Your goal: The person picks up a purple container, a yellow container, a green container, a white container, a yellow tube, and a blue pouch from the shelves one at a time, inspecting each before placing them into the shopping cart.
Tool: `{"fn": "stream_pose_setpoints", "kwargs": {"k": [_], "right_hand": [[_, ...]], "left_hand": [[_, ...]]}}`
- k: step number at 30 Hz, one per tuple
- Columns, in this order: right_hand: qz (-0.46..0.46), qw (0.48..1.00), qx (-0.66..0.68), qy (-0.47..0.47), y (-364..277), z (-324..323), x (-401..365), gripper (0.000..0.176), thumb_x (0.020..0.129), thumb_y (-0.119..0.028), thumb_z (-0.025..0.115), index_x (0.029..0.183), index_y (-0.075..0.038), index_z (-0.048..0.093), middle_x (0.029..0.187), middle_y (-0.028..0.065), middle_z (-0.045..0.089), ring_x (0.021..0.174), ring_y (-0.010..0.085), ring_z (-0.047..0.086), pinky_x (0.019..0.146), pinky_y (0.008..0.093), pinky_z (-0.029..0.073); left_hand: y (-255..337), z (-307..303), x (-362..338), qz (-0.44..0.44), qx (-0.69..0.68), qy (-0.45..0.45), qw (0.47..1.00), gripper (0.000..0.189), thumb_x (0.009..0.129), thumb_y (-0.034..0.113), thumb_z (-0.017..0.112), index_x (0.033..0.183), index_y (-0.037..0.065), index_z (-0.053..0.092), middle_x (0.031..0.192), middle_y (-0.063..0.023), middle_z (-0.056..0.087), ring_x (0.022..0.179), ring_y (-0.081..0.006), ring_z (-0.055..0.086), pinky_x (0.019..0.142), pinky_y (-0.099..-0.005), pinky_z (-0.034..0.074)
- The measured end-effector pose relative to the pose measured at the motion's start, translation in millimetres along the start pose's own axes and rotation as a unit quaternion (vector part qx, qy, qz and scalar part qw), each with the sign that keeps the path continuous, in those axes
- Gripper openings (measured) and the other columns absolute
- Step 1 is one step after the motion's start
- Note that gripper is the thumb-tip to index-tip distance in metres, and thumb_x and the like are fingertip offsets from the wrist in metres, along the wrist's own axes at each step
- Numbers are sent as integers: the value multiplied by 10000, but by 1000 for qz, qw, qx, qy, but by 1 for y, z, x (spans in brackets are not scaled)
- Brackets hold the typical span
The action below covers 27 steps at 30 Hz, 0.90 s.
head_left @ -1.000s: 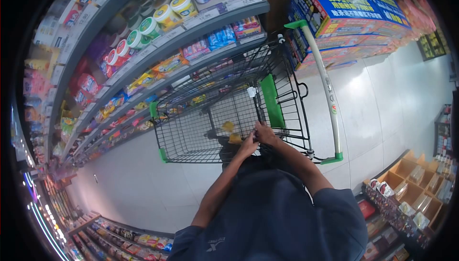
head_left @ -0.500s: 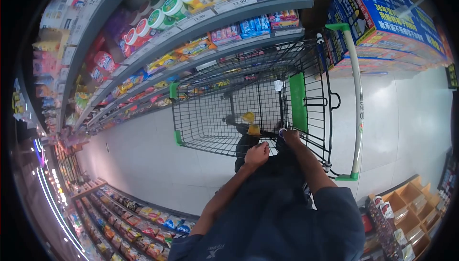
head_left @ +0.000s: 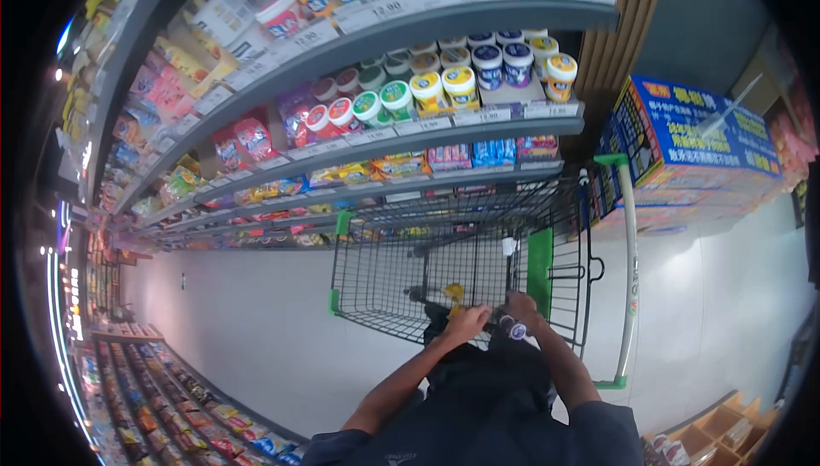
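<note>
I stand at a black wire shopping cart (head_left: pixel 376 282) with green corners and a green flap (head_left: pixel 539 261). Both hands meet at its near rim. My right hand (head_left: pixel 523 307) is closed around a small item with a blue and white cap (head_left: pixel 511 328). My left hand (head_left: pixel 467 322) is curled just left of it, fingers against the item; its grip is unclear. Some yellow items (head_left: pixel 453 293) lie in the basket beyond my hands. The pale cart handle (head_left: pixel 629 269) runs along to the right of my right arm.
Grey shelves with round tubs (head_left: pixel 444 86), packets and price strips rise behind the cart. A stack of blue cartons (head_left: pixel 692 150) stands at the right. Low snack shelves (head_left: pixel 171 398) line the lower left, and a wooden display (head_left: pixel 717 432) shows at the lower right. Pale floor (head_left: pixel 256 329) surrounds the cart.
The view has tilted up, showing more shelves, and the cart sits lower in frame. My left hand has moved back beside my right hand at the rim.
</note>
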State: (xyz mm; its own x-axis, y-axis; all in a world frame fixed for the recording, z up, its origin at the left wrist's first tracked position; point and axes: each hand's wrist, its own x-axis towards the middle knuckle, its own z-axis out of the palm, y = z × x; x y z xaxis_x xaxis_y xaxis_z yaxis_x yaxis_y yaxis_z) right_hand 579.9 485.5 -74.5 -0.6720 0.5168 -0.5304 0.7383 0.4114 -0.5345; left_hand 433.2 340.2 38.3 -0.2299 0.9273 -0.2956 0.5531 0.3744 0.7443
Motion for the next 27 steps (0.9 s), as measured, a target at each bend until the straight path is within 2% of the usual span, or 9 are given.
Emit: {"fn": "stream_pose_setpoints", "kwargs": {"k": [5, 9, 12, 15, 17, 19, 21, 23, 27], "right_hand": [[-242, 941, 108, 209, -144, -198, -10, 247, 850, -145, 614, 1071, -36, 602, 967, 179, 681, 886, 355, 674, 773, 426, 536], [-327, 838, 170, 402, -235, -332, -13, 317, 842, -91, 633, 1148, -19, 586, 996, 173, 684, 841, 349, 681, 729, 363, 538], [-323, 814, 183, 446, -281, -396, 0, 396, 804, -106, 686, 1160, 20, 565, 1051, 191, 674, 868, 380, 673, 763, 390, 539], [-315, 782, 48, 535, -299, -419, 26, 426, 768, -106, 679, 1146, 39, 545, 1098, 240, 630, 986, 429, 601, 880, 470, 468], [-238, 865, 10, 441, -299, -420, 53, 490, 737, -154, 707, 1145, 56, 535, 1096, 276, 621, 1032, 462, 568, 918, 501, 429], [-228, 874, 12, 429, -297, -415, 72, 485, 729, -179, 717, 1121, 49, 545, 1090, 285, 619, 1008, 470, 573, 896, 512, 435], [-254, 833, 18, 491, -300, -411, 73, 436, 727, -198, 754, 1032, 54, 573, 932, 298, 655, 908, 491, 620, 804, 521, 489], [-245, 840, 54, 481, -305, -409, 62, 395, 738, -182, 747, 1012, 55, 588, 947, 297, 650, 925, 473, 618, 801, 508, 486], [-309, 755, 109, 568, -313, -402, 18, 476, 727, -167, 775, 1097, 31, 549, 1002, 231, 632, 922, 413, 606, 797, 461, 484]], "left_hand": [[110, -126, 79, 99, -49, 179, 978, 247, 954, 193, 499, 1166, 95, 577, 985, -222, 666, 923, -432, 632, 759, -507, 511], [184, -229, 132, 261, -10, 352, 899, 279, 910, 53, 525, 1182, -8, 538, 1053, -227, 634, 1001, -424, 602, 863, -475, 483], [226, -285, 157, 237, 3, 397, 887, 397, 858, 5, 534, 1252, -32, 503, 1146, -278, 558, 1063, -454, 557, 883, -491, 469], [234, -303, 175, 193, 40, 420, 886, 483, 823, -5, 544, 1301, -38, 485, 1202, -297, 503, 1102, -450, 530, 909, -480, 454], [234, -312, 188, 159, 51, 406, 899, 523, 809, -12, 542, 1327, -40, 478, 1215, -296, 483, 1118, -432, 522, 925, -463, 447], [223, -304, 194, 167, 111, 359, 912, 535, 807, 6, 565, 1332, -42, 479, 1122, -267, 514, 1079, -415, 529, 930, -461, 442], [214, -299, 202, 196, 122, 370, 900, 555, 779, 16, 602, 1321, -41, 496, 1097, -253, 496, 993, -419, 557, 889, -479, 465], [213, -295, 196, 203, 107, 375, 898, 578, 786, 19, 599, 1351, -24, 482, 1110, -242, 498, 999, -409, 550, 886, -479, 465], [228, -292, 159, 317, 19, 406, 857, 654, 772, -47, 559, 1407, 16, 413, 1173, -228, 473, 1085, -404, 524, 922, -440, 452]]}}
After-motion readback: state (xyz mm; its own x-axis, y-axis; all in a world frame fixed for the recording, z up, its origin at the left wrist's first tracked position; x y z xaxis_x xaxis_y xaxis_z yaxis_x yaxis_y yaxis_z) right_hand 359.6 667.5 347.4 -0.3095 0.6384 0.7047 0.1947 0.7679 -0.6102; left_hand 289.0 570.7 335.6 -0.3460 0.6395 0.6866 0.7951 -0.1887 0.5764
